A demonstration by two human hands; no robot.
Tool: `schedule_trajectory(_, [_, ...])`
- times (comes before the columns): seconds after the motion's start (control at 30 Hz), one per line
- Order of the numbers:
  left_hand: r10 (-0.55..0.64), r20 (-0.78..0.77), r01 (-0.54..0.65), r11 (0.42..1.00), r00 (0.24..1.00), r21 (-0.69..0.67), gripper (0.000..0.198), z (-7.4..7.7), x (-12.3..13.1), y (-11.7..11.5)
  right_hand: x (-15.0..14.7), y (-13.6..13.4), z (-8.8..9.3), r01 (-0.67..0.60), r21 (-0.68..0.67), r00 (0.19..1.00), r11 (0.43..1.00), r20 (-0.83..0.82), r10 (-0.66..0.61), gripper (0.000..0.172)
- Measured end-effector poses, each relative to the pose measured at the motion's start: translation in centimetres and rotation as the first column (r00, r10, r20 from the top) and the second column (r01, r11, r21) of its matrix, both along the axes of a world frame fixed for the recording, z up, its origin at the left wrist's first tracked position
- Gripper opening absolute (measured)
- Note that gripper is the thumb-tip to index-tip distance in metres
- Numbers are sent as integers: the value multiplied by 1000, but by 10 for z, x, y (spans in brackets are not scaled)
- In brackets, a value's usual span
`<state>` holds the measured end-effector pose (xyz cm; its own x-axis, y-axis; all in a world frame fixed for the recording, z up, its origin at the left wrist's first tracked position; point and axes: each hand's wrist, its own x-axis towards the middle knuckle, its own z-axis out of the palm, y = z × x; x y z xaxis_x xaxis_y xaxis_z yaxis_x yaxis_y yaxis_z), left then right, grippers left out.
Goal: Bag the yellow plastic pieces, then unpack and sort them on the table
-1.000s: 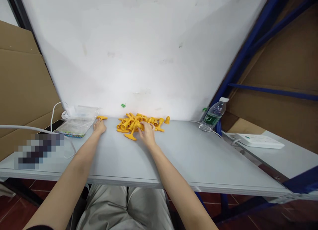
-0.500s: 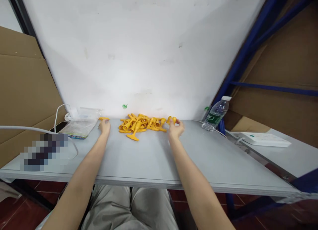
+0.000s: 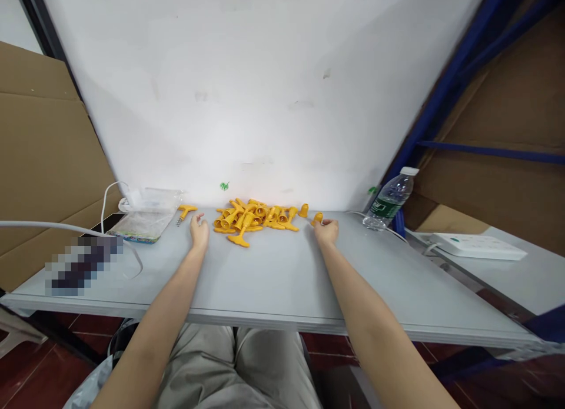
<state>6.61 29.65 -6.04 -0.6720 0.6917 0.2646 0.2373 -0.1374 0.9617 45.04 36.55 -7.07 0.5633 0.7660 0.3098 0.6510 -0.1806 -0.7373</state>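
A pile of yellow plastic parts lies at the far edge of the grey table, against the white board. My right hand rests on the table right of the pile, its fingers pinched on a small yellow cap. Another yellow cap stands alone between that hand and the pile. My left hand lies at the pile's left edge with fingers loosely apart and nothing in them. A yellow T-shaped piece with a screw lies just left of it, apart from the hand.
A clear plastic bag and a white cable lie at the far left. A water bottle stands at the far right corner, with a white power strip on the neighbouring table. Cardboard and a blue rack flank the table.
My right hand drew a small yellow cap out of the pile and carried it to the right. My left hand let go of the T-shaped piece and moved right, toward the pile.
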Motion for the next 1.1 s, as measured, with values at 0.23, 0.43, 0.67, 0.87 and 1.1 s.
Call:
schedule_trajectory(0.23, [-21,-10,21,1000,1000,22,29,0,5,-4,-9,-1,4,-57,-264,983,963,155,101,37])
schedule_trajectory(0.43, [-25,-14,26,999,1000,39,28,-3,4,-2,-4,14,7,-110,-359,964,927,188,187,46])
schedule_trajectory(0.67, [-22,-23,23,999,999,26,28,-4,2,0,-10,24,5,-171,-376,941,911,211,264,43])
schedule_trajectory(0.87, [-22,-38,23,1000,999,12,29,2,6,-5,-23,14,7,-140,-241,977,960,125,174,35])
schedule_trajectory(1.1, [-86,-411,111,993,908,38,21,9,14,-17,-76,4,28,-141,74,972,987,-179,152,26])
